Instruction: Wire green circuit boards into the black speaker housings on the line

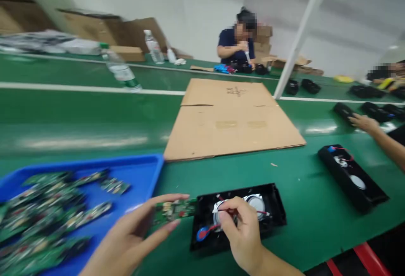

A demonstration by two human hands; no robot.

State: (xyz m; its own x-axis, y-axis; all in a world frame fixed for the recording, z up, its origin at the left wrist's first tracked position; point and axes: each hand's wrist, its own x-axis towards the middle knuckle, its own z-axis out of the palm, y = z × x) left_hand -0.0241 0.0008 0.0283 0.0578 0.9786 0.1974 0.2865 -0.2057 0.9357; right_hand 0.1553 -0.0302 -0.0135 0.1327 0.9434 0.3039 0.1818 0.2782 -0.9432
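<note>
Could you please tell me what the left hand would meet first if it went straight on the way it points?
Probably the black case: the left hand, holding a board, points at its nearest end, though depth is unclear, so it might pass above.

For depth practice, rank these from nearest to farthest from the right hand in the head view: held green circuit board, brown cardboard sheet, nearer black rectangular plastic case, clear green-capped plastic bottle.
1. Black case: directly under the right hand.
2. Green circuit board: to the left, in the left hand.
3. Cardboard sheet: beyond both hands.
4. Bottle: farther back, left.
</note>
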